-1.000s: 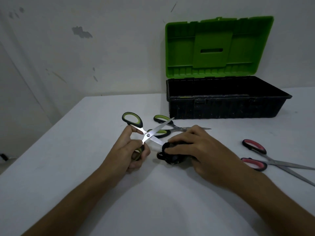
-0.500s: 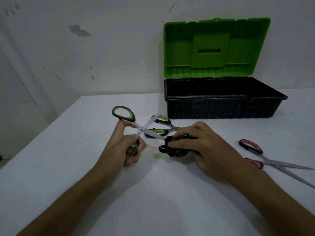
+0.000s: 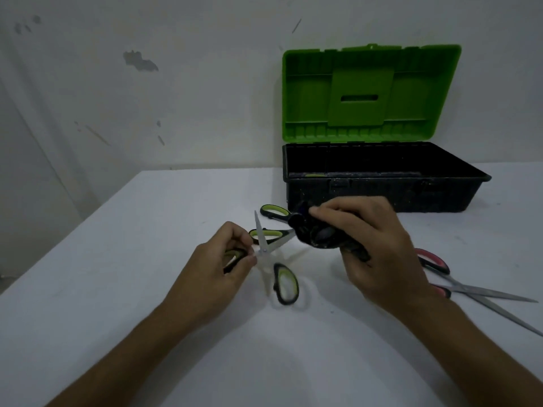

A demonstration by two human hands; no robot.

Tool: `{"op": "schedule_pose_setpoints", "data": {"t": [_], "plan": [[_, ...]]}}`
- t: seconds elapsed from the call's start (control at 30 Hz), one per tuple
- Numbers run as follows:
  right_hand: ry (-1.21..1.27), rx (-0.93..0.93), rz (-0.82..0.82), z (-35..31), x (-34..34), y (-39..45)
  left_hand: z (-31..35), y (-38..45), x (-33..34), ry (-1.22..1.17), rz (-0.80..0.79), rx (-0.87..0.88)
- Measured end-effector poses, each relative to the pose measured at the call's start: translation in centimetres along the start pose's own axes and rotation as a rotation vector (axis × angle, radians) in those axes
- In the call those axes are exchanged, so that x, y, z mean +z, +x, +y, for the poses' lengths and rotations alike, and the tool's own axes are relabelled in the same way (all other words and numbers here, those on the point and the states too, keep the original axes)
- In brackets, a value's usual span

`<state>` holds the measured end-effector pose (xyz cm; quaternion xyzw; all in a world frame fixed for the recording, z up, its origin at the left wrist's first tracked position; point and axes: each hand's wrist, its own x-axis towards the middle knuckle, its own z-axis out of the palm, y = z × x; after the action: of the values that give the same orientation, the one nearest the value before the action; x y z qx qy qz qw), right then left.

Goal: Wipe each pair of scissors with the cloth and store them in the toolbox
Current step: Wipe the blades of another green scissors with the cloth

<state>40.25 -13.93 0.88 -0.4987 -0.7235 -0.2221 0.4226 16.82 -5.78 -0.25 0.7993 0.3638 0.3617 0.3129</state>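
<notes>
Change: since the earlier frames the right hand has lifted the cloth off the surface, and the held scissors have swung round so one blade points up and a handle loop hangs toward the person.
Left hand (image 3: pixel 219 264): fingers curled round one green-and-black handle of the open scissors (image 3: pixel 264 254), pinching near the pivot.
Right hand (image 3: pixel 373 245): raised above the surface, fingers and thumb gripping the crumpled black cloth (image 3: pixel 316 233), which sits just right of the scissors' second blade; whether it touches the blade cannot be told.
Second green scissors (image 3: pixel 274 212): lying on the surface just beyond both hands, partly hidden behind the cloth and the held pair.
Red scissors (image 3: pixel 458 284): lying open on the surface to the right of the right hand, blades pointing right.
Toolbox (image 3: pixel 382 192): black tray with green lid raised, beyond the right hand, against the wall; a small green piece shows inside at its left end.
Surface (image 3: pixel 117 289): white, carrying everything.
</notes>
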Motion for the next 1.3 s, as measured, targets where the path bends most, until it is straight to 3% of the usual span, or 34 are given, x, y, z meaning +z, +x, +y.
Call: {"op": "schedule_pose_setpoints", "data": {"t": [0.27, 0.6, 0.97, 1.1, 1.3], "plan": [[0.043, 0.204, -0.208, 0.1, 1.5, -1.0, -0.1, -0.1, 0.4, 0.080, -0.014, -0.011], [-0.030, 0.104, -0.448, -1.0, 1.9, -1.0, -0.1, -0.3, 1.0, 0.102, -0.005, -0.046], [-0.082, 0.022, -0.192, -0.6, 1.7, -0.6, -0.3, -0.3, 1.0, 0.021, -0.103, -0.033], [-0.068, -0.089, -0.265, -1.0, 1.7, -0.8, -0.4, -0.1, 1.0, -0.068, -0.116, -0.068], [-0.116, -0.102, -0.322, -1.0, 2.3, -1.0, -0.5, 0.0, 0.6, -0.106, -0.082, -0.084]]}}
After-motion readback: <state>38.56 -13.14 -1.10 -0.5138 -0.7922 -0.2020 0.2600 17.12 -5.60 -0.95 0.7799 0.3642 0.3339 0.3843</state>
